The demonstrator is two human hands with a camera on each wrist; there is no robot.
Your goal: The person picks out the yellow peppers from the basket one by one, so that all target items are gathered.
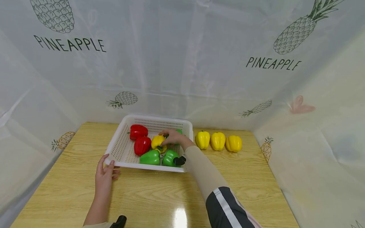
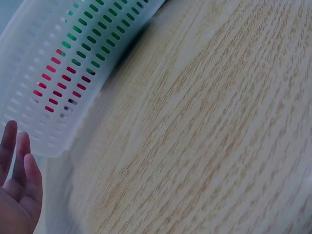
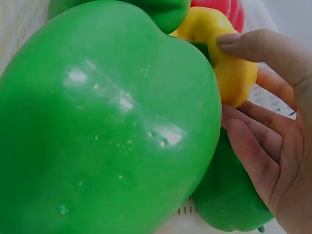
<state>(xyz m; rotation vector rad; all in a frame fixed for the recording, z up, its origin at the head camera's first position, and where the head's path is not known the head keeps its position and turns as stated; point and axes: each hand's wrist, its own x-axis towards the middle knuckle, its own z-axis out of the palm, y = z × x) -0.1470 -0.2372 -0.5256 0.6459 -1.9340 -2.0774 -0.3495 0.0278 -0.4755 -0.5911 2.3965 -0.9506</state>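
My right hand (image 1: pixel 173 137) reaches into a white perforated basket (image 1: pixel 122 148) and pinches a yellow bell pepper (image 1: pixel 157 142). In the right wrist view its thumb presses the pepper's near side, while other fingers pass behind. Around that pepper lie two red bell peppers (image 1: pixel 142 145) on the left and green bell peppers (image 1: pixel 150 157) in front and behind. A large green pepper (image 3: pixel 112 117) fills much of the right wrist view. My left hand (image 1: pixel 105 172) touches the basket's front left corner, its fingers mostly straight in the left wrist view.
Three yellow bell peppers (image 1: pixel 218 141) stand in a row on the wooden table (image 1: pixel 154 193), right of the basket. A white curtain (image 1: pixel 176 63) printed with pineapples hangs behind the table and along both sides.
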